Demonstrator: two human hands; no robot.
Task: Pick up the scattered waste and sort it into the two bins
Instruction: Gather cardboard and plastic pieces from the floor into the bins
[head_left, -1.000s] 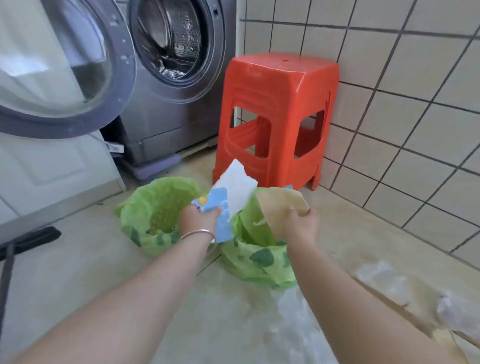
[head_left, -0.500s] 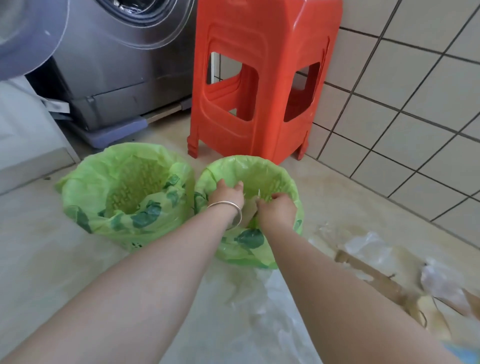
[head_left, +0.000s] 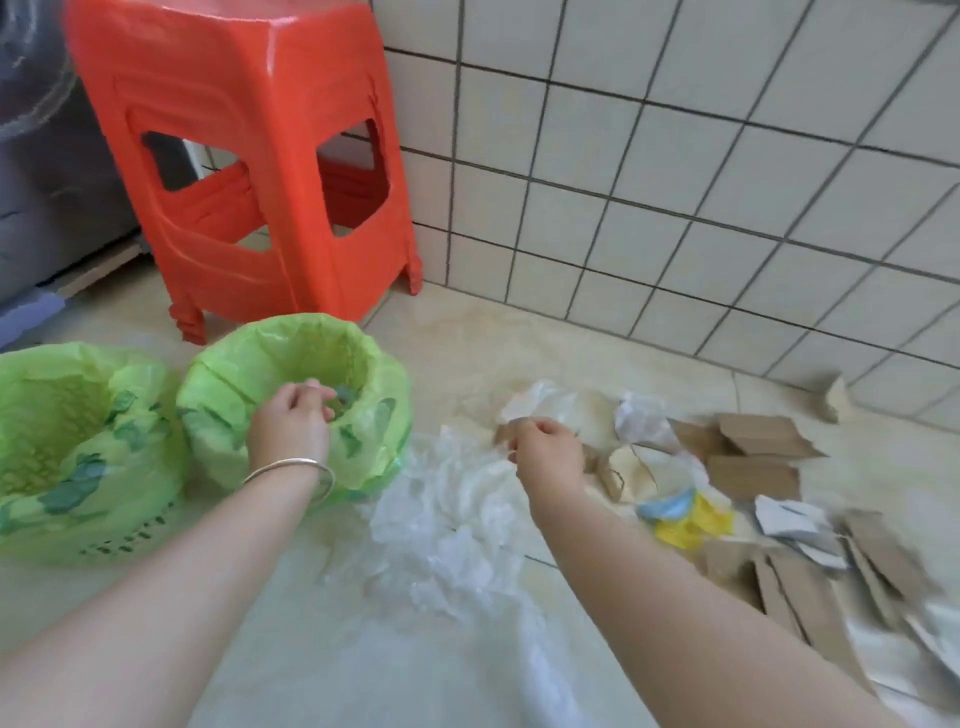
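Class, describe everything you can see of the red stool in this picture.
The red stool looks like glossy moulded plastic, with a flat top, rectangular cut-outs in its sides and splayed legs. It stands upright on the floor close to the tiled wall, just behind the two green-lined bins. Neither hand touches it.

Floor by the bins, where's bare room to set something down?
Bare floor lies between the red stool, the tiled wall and the waste. Crowded: clear plastic beside the right bin, cardboard pieces further right.
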